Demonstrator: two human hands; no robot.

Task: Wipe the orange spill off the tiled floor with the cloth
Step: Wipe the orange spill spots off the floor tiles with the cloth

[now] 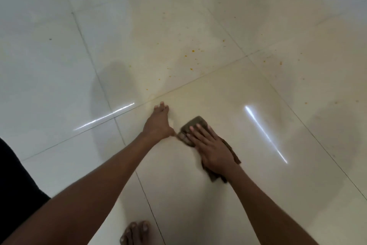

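The right hand presses the cloth flat on the tiled floor; the left hand, grip released, braces beside it. Wiping is underway, and the next pass likely must reach forward to the orange spill.

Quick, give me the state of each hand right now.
Left hand: open, holding nothing, fingers braced on the tiled floor.
Right hand: open and flat, pressing the cloth to the floor.

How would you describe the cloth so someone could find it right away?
Start at the pale tiled floor, then find the two hands near the lower middle. The cloth lies flat under the right hand, beside the left hand. It is the only dark brown, crumpled thing on the glossy tiles.
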